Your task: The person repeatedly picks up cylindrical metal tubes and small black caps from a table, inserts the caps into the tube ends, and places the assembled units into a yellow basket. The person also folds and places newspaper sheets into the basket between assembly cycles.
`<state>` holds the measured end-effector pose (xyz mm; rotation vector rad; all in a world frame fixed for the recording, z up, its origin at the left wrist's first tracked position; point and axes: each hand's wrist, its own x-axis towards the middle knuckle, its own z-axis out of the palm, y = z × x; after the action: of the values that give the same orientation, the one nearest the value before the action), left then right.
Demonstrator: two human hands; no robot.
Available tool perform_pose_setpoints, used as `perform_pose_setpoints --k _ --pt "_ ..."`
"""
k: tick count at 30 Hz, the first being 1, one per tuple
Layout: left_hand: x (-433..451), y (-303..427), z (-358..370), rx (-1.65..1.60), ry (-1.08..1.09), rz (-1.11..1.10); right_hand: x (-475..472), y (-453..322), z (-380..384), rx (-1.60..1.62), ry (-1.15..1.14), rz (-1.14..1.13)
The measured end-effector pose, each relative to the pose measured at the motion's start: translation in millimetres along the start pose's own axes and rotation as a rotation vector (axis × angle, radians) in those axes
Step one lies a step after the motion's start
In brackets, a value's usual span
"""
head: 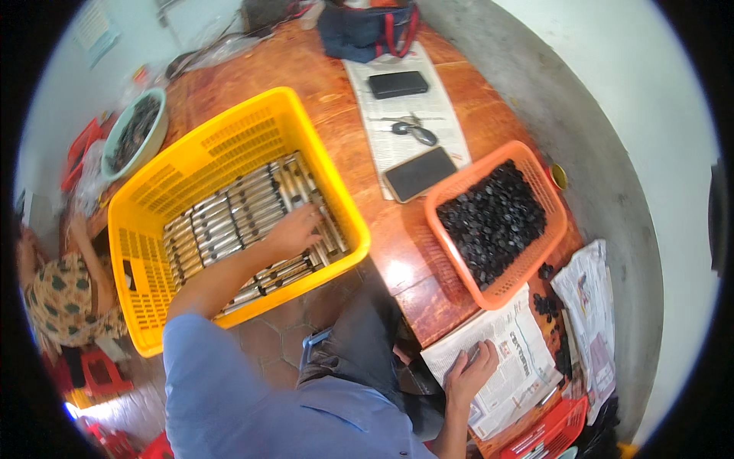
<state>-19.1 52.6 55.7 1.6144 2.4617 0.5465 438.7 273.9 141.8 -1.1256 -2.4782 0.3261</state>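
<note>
My left hand (295,230) reaches into a large yellow plastic basket (358,229) on the left, its fingers down at the metal tubes (218,221) with black fittings that lie there in rows. Whether it grips one of them is hidden. On a folded newspaper (516,367) near the table edge rests my right hand (473,367), a small dark piece between its thumb and fingers. An orange plastic basket (499,301) full of small black plastic parts (493,221) stands on the table beyond it.
On the wooden table (338,115) lie a smartphone (420,174), keys (414,131), a black case (398,84) and a dark bag (367,31). A green basin (163,123) stands behind the yellow basket. A red basket (553,430) is at lower right. Another person (69,287) sits at far left.
</note>
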Motion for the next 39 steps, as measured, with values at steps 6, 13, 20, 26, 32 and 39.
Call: perform_pose_setpoints --k 6,13,20,26,32,39 --pt "-13 -36 -13 -0.151 0.152 -0.235 4 4 2 0.019 0.066 -0.030" --pt "-9 -40 -73 -0.061 0.313 -0.281 11 4 -18 0.172 0.076 0.003" --pt "2 21 -146 0.159 0.622 -0.033 22 53 -101 0.136 0.256 0.123" --pt "-11 151 -154 0.165 0.659 0.300 90 175 -160 -0.343 0.374 0.297" --pt "-7 285 -92 -0.152 0.458 0.554 114 297 -146 -0.598 0.133 0.359" --pt "11 358 -52 -0.666 0.156 0.350 98 246 -260 -0.492 0.829 0.133"
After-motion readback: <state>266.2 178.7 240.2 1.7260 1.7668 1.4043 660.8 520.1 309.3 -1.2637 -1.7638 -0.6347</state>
